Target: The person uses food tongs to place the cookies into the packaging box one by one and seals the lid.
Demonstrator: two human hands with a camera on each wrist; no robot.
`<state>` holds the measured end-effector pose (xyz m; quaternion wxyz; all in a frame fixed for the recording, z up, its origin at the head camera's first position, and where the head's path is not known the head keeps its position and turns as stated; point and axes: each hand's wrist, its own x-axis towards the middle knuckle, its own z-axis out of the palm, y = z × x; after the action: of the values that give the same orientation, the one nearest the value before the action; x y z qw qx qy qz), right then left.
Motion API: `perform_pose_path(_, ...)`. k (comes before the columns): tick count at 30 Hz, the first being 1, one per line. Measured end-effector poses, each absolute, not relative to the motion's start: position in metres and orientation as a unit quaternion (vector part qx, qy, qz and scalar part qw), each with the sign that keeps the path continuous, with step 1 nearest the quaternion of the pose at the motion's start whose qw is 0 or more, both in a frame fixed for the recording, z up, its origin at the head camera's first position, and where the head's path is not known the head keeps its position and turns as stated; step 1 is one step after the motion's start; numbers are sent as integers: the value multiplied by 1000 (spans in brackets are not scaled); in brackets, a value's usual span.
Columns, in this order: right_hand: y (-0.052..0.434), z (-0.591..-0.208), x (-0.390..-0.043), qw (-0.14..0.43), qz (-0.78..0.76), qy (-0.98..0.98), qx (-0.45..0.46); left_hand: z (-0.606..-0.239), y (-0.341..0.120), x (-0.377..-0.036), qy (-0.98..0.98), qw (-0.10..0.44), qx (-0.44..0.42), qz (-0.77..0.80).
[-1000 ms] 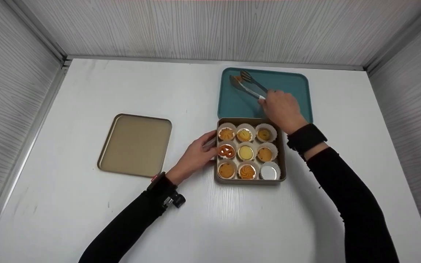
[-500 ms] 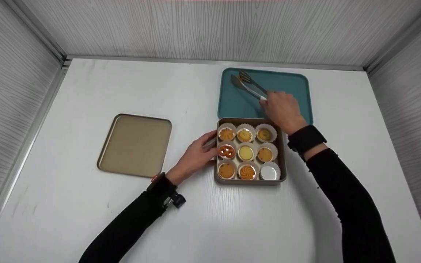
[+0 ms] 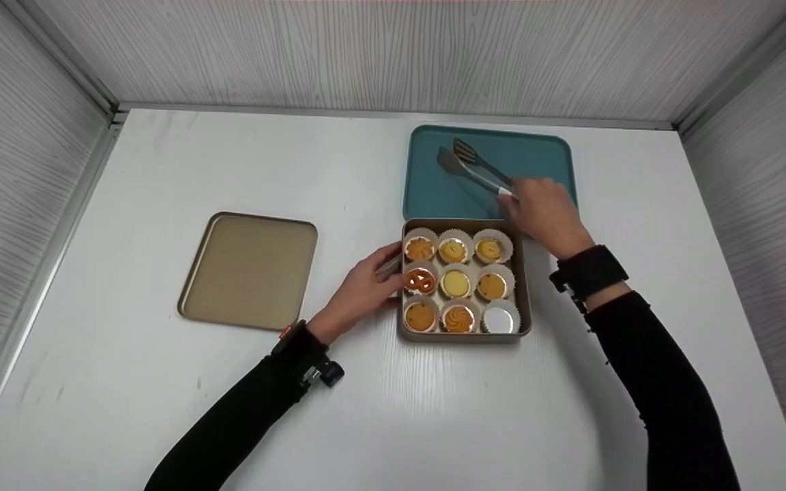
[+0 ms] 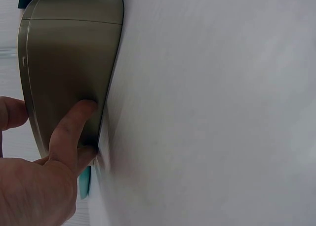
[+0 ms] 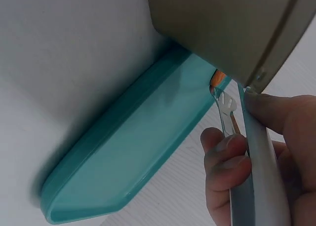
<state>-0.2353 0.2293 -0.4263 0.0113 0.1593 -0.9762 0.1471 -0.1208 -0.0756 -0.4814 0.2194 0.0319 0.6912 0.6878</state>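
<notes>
A gold square tin (image 3: 525, 286) holds nine paper cups. Eight carry cookies, and the front right cup (image 3: 500, 319) holds none. My left hand (image 3: 383, 273) holds the tin's left wall; in the left wrist view the thumb (image 4: 74, 127) presses on the tin (image 4: 69, 48) while another finger reaches over its rim. My right hand (image 3: 540, 204) grips the handle of metal tongs (image 3: 471, 166), whose blades lie over the teal tray (image 3: 543, 153) behind the tin. In the right wrist view, the tongs (image 5: 256, 166) sit in my fingers (image 5: 224, 149), with a small orange bit (image 5: 216, 77) near their tip.
The tin's gold lid (image 3: 250, 269) lies flat on the white table (image 3: 161, 409) to the left. Grey wood-grain walls close in the table at the back and on both sides.
My right hand has drawn the tongs to the right and slightly toward me over the teal tray. The left hand has stayed on the tin.
</notes>
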Motion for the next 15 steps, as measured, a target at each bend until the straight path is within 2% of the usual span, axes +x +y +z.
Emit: perform_pose_path(15, 257, -426, -210, 26, 172, -971, 164, -483, -75, -122, 695, 213, 33, 686)
